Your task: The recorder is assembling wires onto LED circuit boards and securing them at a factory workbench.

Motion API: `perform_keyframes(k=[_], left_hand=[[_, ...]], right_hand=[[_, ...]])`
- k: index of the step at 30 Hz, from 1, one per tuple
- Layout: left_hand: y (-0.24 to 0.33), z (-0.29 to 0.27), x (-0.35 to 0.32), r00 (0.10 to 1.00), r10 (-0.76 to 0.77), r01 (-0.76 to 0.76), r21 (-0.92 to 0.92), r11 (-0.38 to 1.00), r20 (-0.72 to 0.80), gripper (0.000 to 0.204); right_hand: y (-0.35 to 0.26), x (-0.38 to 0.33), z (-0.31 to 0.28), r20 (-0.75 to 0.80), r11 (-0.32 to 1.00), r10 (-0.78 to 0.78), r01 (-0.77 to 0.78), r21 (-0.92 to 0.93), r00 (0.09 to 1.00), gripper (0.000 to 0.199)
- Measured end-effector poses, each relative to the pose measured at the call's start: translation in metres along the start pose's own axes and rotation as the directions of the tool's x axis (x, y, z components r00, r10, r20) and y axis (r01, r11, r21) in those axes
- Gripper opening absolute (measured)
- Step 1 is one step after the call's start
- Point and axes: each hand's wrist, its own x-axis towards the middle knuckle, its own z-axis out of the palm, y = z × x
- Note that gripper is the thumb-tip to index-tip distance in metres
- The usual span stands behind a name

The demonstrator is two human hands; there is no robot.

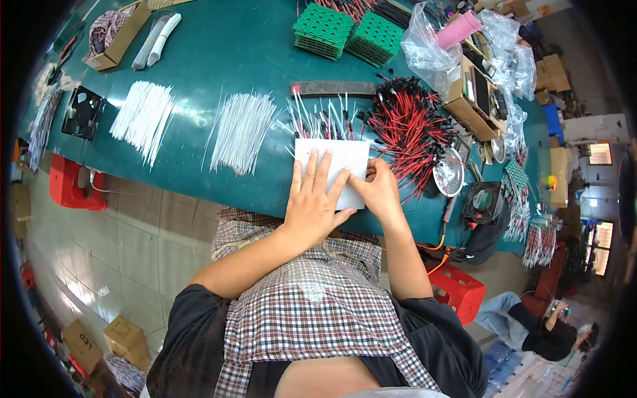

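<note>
A white rectangular card (345,154) lies near the front edge of the green table (232,53). My left hand (313,199) presses flat on it, fingers spread. My right hand (379,189) sits at the card's right edge, fingers curled as if pinching something small that I cannot make out. Just behind the card lie several short wires with white and red ends (322,119). To the right is a heap of red and black wires (411,129).
Two fans of white wires (144,119) (242,129) lie to the left, with a black fan (82,111) beyond. Green perforated blocks (348,32), plastic bags (431,46), cardboard boxes (474,99) and a metal dish (449,174) crowd the back right. Red stools (70,182) (459,288) stand below. Another person (544,328) sits lower right.
</note>
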Motion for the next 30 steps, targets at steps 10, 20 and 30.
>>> perform_keyframes(k=[10, 20, 30], left_hand=[[0.002, 0.004, 0.001, 0.994, -0.041, 0.038, 0.024, 0.999, 0.102, 0.082], [0.002, 0.003, 0.001, 0.997, 0.001, -0.002, 0.005, 1.0, 0.073, 0.085], [0.002, -0.005, 0.001, 0.999, 0.004, 0.0, -0.133, 0.991, 0.032, 0.088]], right_hand=[[0.032, 0.001, 0.007, 0.202, 0.934, 0.047, -0.115, 0.338, 0.978, 0.051], [0.019, -0.02, -0.001, 0.251, 0.772, 0.046, -0.194, 0.606, 0.967, 0.049], [0.008, -0.054, 0.001, 0.334, 0.356, -0.05, -0.295, 0.886, 0.941, 0.086]])
